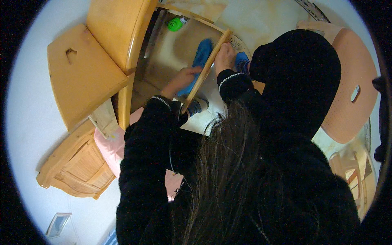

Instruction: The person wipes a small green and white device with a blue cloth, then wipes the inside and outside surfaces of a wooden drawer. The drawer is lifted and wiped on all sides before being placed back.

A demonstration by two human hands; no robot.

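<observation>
A wooden drawer (167,58) stands pulled out from a yellow-brown wooden desk (134,46). My right hand (226,57) grips the top edge of the drawer front (203,75) near its far end. Inside, a long blue item (200,58), perhaps cloth, lies along the front board. My left hand (183,79) is over the drawer with a finger stretched across the blue item; it is blurred, and I cannot tell whether it holds anything. A bright green round item (175,24) with a pale end sits in the drawer's far corner.
Left of the desk stands a wooden panel (82,76) with a cut-out, above a carved wooden headboard (82,165) and pink fabric (111,147). A salmon-coloured plastic chair (349,85) is at right. My feet in striped socks (197,105) show beneath the drawer front.
</observation>
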